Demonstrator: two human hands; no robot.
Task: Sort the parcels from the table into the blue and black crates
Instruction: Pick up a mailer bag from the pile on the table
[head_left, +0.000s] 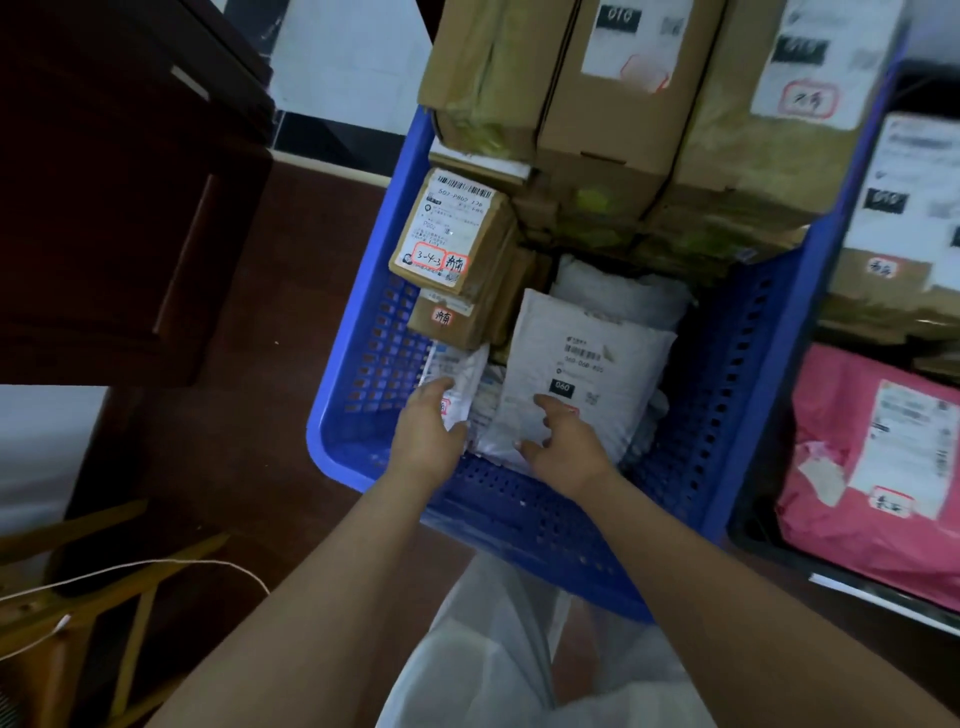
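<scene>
Inside the blue crate (363, 322), the left hand (426, 431) pinched a small white packet (460, 376) upright against its near-left wall, while the right hand (563, 441), fingers relaxed, pressed the grey mailer (582, 374) flat, probably making room

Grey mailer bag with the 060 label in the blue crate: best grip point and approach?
Probably the grey mailer bag's near bottom edge, from the crate's open near side. The bag leans tilted, cardboard boxes crowd its far-left side, and the right hand already rests on that near edge.
</scene>
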